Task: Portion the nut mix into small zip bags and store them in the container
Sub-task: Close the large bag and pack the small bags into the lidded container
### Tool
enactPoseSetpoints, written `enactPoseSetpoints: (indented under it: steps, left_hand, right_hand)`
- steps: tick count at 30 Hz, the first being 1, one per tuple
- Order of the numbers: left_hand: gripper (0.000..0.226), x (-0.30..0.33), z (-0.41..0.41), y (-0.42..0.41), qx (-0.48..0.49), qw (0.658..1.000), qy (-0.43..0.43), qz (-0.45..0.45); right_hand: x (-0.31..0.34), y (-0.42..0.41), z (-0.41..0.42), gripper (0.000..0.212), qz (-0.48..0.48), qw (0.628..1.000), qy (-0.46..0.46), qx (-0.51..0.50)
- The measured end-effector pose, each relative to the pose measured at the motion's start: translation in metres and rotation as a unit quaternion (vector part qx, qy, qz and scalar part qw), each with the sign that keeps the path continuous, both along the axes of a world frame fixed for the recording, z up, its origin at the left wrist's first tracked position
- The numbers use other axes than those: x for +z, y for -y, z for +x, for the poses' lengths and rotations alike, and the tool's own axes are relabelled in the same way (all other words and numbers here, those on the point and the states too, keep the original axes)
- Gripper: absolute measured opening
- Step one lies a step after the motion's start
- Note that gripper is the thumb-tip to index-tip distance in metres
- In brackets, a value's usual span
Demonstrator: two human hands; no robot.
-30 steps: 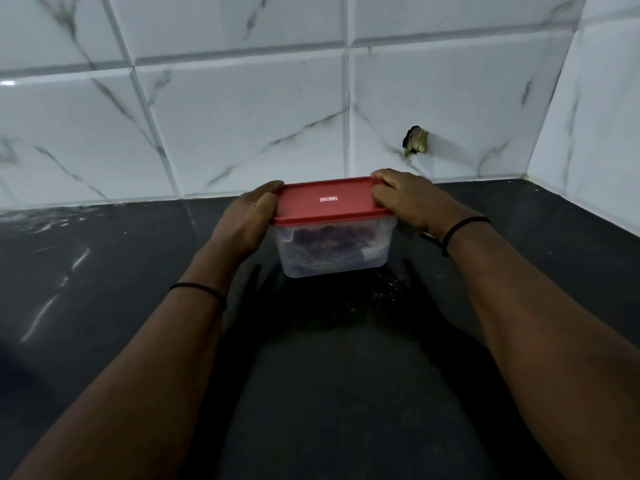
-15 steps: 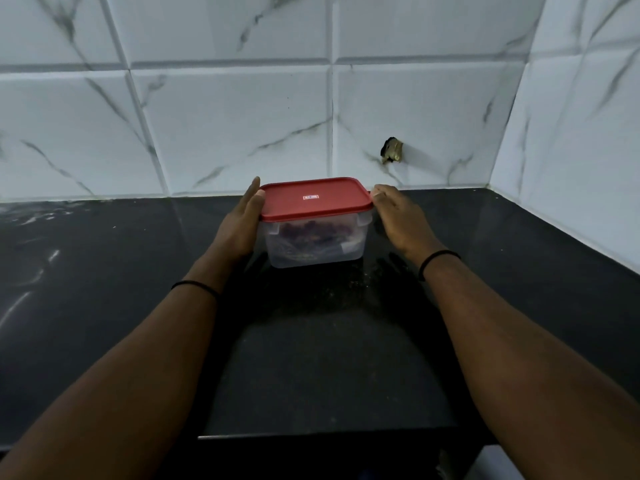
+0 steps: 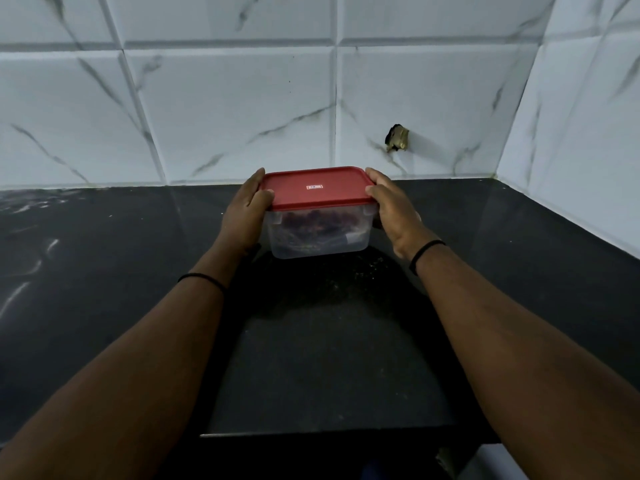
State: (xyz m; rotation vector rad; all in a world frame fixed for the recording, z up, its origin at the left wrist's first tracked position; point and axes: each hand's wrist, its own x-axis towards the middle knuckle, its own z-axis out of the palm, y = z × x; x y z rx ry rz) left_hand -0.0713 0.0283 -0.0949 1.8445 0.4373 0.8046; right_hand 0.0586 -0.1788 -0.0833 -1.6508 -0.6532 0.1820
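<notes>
My left hand (image 3: 246, 216) and right hand (image 3: 391, 209) grip the upright, red-lidded clear container (image 3: 318, 233) by its ends, long axis left-right.

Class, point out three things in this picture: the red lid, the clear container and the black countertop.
red lid (image 3: 317, 187), head view, centre of its top.
clear container (image 3: 320, 242), head view, front wall.
black countertop (image 3: 104, 244), head view, bare left part.

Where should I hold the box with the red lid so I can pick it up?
Hold the clear container by its two short side walls, one hand from each side, just under the red lid. The lid's rim sticks out, probably stopping slips. The left hand and right hand hold it there.
</notes>
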Motion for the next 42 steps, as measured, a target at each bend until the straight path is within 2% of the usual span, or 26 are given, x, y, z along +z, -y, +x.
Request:
enactPoseSetpoints:
  steps: [9, 11, 12, 13, 14, 15, 17, 19, 21, 24, 31, 34, 38, 40, 42]
  left_hand:
    - [0.072, -0.006, -0.002, 0.001, -0.016, 1.000, -0.006, 0.024]
    - [0.075, -0.012, -0.007, 0.001, -0.041, 0.999, -0.011, -0.017]
    - [0.081, -0.016, -0.007, -0.001, -0.046, 0.998, -0.008, -0.034]
    - [0.087, -0.019, -0.007, -0.002, -0.054, 0.998, -0.002, -0.032]
    - [0.088, -0.019, -0.010, 0.000, -0.057, 0.998, 0.002, -0.013]
    - [0.088, -0.017, -0.012, 0.002, -0.062, 0.998, 0.009, 0.010]
    - [0.089, -0.013, -0.014, 0.008, -0.076, 0.996, 0.015, 0.049]
    - [0.079, -0.014, -0.012, 0.007, -0.097, 0.993, 0.012, 0.068]
    - [0.079, -0.017, -0.007, 0.004, -0.108, 0.991, 0.015, 0.074]
    - [0.094, -0.023, -0.002, -0.002, -0.108, 0.992, 0.013, 0.071]
    - [0.080, -0.022, 0.000, -0.001, -0.058, 0.993, -0.027, 0.097]
    - [0.074, -0.021, 0.005, -0.001, -0.041, 0.991, -0.061, 0.115]
    - [0.067, -0.021, 0.009, -0.001, -0.036, 0.989, -0.083, 0.114]
    - [0.066, -0.020, 0.009, 0.002, -0.036, 0.989, -0.085, 0.115]
    - [0.066, -0.019, 0.008, 0.006, -0.033, 0.989, -0.087, 0.111]
  right_hand:
    - [0.003, 0.011, -0.021, 0.050, -0.026, 1.000, -0.010, -0.015]
    - [0.000, 0.020, -0.017, 0.066, -0.004, 0.998, -0.001, -0.063]
    - [-0.001, 0.026, -0.010, 0.061, -0.005, 0.993, 0.018, -0.113]
    - [-0.002, 0.033, -0.002, 0.048, -0.033, 0.984, 0.051, -0.167]
    - [-0.002, 0.041, 0.004, 0.037, -0.101, 0.963, 0.097, -0.229]
    - [-0.005, 0.048, 0.011, 0.031, -0.182, 0.934, 0.136, -0.277]
    - [-0.012, 0.056, 0.019, 0.033, -0.342, 0.874, 0.159, -0.306]
    - [-0.018, 0.056, 0.021, 0.034, -0.421, 0.847, 0.137, -0.295]
    - [-0.022, 0.055, 0.023, 0.031, -0.430, 0.844, 0.126, -0.296]
    - [-0.022, 0.052, 0.028, 0.023, -0.405, 0.852, 0.120, -0.310]
    - [-0.010, 0.057, 0.022, 0.008, -0.331, 0.883, 0.133, -0.306]
    - [-0.001, 0.060, 0.003, 0.018, -0.316, 0.904, 0.152, -0.243]
    - [-0.002, 0.068, -0.024, 0.024, -0.355, 0.908, 0.166, -0.149]
    - [-0.003, 0.068, -0.035, 0.018, -0.384, 0.897, 0.179, -0.125]
    - [-0.004, 0.060, -0.043, 0.007, -0.408, 0.875, 0.240, -0.104]
